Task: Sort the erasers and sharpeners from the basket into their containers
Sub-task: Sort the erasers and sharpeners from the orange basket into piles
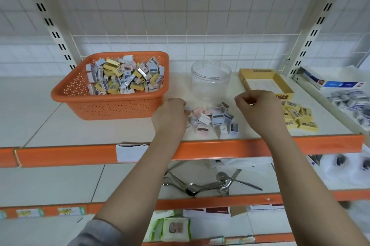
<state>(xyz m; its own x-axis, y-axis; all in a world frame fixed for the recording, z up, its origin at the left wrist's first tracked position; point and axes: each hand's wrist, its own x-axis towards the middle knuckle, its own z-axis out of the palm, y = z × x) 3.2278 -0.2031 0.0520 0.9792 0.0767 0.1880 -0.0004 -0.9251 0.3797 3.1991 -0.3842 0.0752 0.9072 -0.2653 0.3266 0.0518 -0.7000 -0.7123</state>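
An orange perforated basket (84,101) on the shelf holds several mixed yellow erasers and pale boxed sharpeners (124,77). To its right stands a clear plastic jar (211,77), and further right a shallow yellow cardboard box (248,77). A loose pile of pale sharpener boxes (214,119) lies in front of the jar. Yellow erasers (300,117) are heaped right of my right hand. My left hand (170,117) rests at the pile's left edge, fingers curled on a small pale piece. My right hand (260,111) hovers curled above the shelf and seems to pinch something small and yellow.
The shelf has an orange front edge (220,149) and a wire grid back. White packets (352,105) fill the neighbouring shelf on the right. Metal spoons (210,185) lie on the shelf below, and tissue packs (176,227) sit lower down.
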